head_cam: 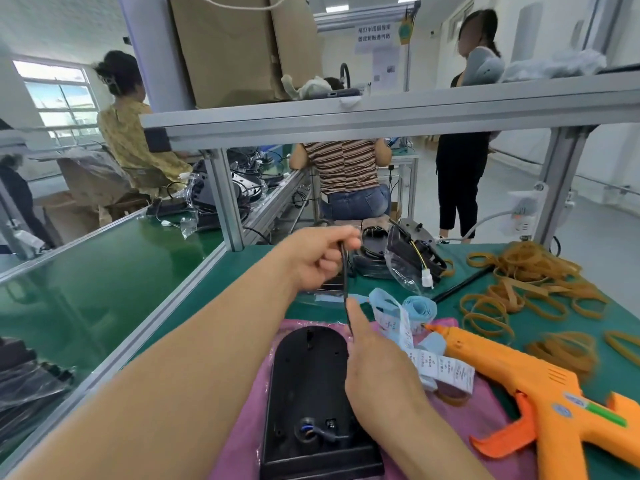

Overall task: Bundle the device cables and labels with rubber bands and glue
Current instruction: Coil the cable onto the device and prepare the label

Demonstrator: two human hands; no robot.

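Note:
A black device [308, 393] lies face down on a pink cloth [239, 441] in front of me. Its black cable [345, 282] runs taut from the device up to my left hand [318, 258], which grips the cable's far part. My right hand [374, 368] rests beside the device and pinches the cable lower down. A blue strip of printed labels [408, 323] curls just right of my right hand. An orange glue gun [530, 393] lies at the right with its tip toward the labels. Tan rubber bands [530, 289] are heaped at the far right.
More black devices in clear bags [405, 258] sit at the bench's far edge. An aluminium frame post [225, 199] and shelf [381, 116] stand ahead. A green conveyor [104, 265] runs on the left. Other people work beyond the bench.

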